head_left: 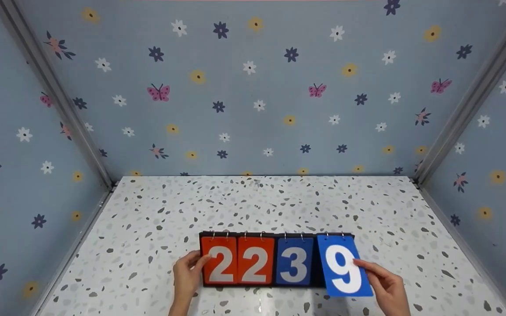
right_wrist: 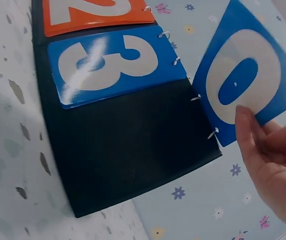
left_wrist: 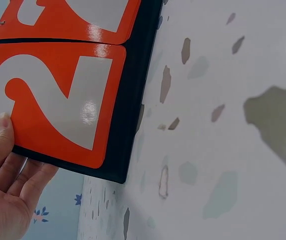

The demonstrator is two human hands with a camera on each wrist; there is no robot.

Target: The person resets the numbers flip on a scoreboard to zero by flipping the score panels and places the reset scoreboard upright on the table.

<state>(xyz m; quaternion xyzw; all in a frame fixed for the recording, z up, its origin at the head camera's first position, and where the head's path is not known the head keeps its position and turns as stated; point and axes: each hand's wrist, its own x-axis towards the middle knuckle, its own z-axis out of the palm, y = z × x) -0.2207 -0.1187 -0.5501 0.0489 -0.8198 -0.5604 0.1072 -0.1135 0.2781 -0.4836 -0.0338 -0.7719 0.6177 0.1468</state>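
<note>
A black flip scoreboard (head_left: 316,265) stands on the speckled tabletop, its number cards hung on metal rings along the top. From the left it shows a red 2 card (head_left: 220,263), another red 2 card (head_left: 255,263) and a blue 3 card (head_left: 293,262). My left hand (head_left: 186,274) grips the board's left edge, thumb on the front and fingers behind. At the right end my right hand (head_left: 387,283) pinches the edge of a blue card (head_left: 344,270), swung out from the board. Its face reads 9 in the head view; the right wrist view shows a 0 on its other side.
White tabletop (head_left: 253,202) with grey and brown flecks lies behind and around the board. Blue flowered panels (head_left: 244,87) rise at the back and both sides, with grey metal posts (head_left: 55,83) at the corners.
</note>
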